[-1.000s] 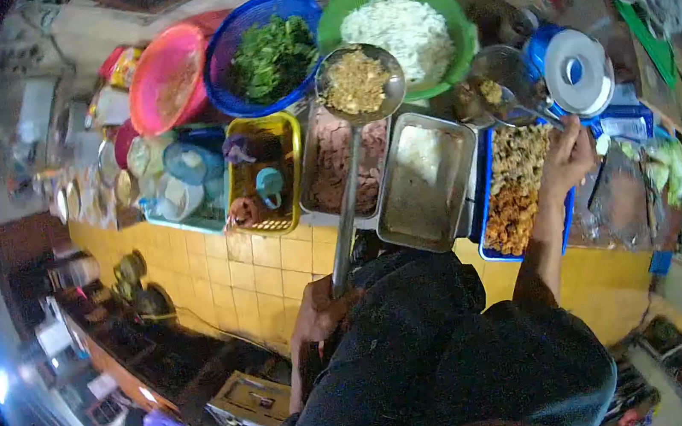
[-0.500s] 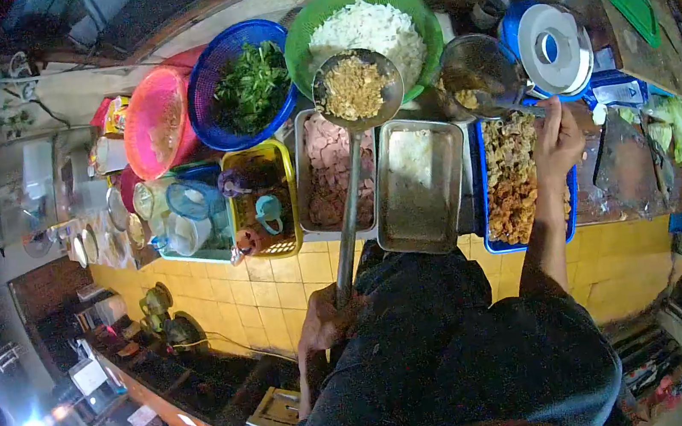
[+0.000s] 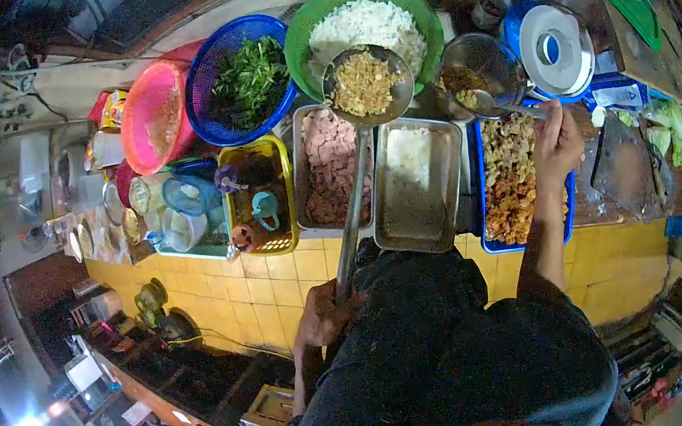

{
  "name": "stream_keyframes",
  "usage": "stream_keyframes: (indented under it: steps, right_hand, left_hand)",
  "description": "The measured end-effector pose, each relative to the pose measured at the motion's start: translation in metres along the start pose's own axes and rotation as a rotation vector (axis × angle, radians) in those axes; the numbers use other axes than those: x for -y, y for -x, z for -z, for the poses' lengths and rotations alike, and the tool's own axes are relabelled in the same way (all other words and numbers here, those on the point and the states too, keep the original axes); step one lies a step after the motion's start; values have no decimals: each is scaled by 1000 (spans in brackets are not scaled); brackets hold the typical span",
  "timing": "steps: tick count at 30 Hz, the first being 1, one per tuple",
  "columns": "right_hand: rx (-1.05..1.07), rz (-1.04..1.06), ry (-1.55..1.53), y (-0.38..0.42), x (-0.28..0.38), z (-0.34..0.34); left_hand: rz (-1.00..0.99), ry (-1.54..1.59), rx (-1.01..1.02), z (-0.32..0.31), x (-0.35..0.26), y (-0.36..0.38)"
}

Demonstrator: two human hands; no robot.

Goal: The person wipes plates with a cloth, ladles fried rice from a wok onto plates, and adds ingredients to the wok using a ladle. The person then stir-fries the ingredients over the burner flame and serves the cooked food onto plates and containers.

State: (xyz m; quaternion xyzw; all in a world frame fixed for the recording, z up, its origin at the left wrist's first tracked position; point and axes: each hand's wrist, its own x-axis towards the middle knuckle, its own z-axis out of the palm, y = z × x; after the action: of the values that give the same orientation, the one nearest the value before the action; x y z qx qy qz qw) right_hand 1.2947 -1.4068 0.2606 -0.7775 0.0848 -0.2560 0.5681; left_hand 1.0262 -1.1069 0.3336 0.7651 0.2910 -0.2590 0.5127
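My left hand [image 3: 326,311] is closed around the long handle of a metal ladle [image 3: 352,211]. The wide bowl of that ladle is filled with chopped, golden-brown bits [image 3: 364,82] and hangs over the near edge of a green colander [image 3: 298,33]. In my right hand [image 3: 556,146] is a metal spoon [image 3: 513,110], whose tip reaches into a dark round container [image 3: 502,62] with brown contents. My right forearm passes above a blue tray [image 3: 490,232] of chopped brown and orange pieces.
White shreds [image 3: 368,24] fill the green colander. Beside it stands a blue basket [image 3: 197,68] of leafy greens. A metal tray of pink meat slices [image 3: 325,159] and another metal tray [image 3: 425,232] lie nearer me. White lids [image 3: 572,36] and a yellow basket [image 3: 292,211] stand either side.
The ladle bowl has shifted slightly right and down, still full. The spoon's tip has swung a little within the dark container. Both hands keep their grip.
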Motion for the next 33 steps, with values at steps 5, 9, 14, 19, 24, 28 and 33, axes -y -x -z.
stream_keyframes:
  steps: [5, 9, 14, 19, 24, 28, 33]
  right_hand:
    - [-3, 80, 109, -2, 14, 6]
    - [-14, -42, -9, -2, 5, 7]
    - [21, 11, 6, -2, 12, 8]
    - [49, -72, -79, -1, 11, 5]
    - [27, -74, 6, -1, 14, 9]
    - [19, -63, -73, -4, 6, 10]
    - [-17, -138, -250, -4, 16, 6]
  left_hand:
    - [-18, -20, 60, -1, -7, 2]
    - [32, 14, 99, 1, -10, 3]
    - [179, 42, 96, -4, -21, 5]
    - [42, 1, 80, -5, -20, 4]
    - [-139, -82, 54, -10, 8, -2]
    - [-29, 70, 43, -12, 7, 1]
    - [77, -41, 61, -10, -24, 8]
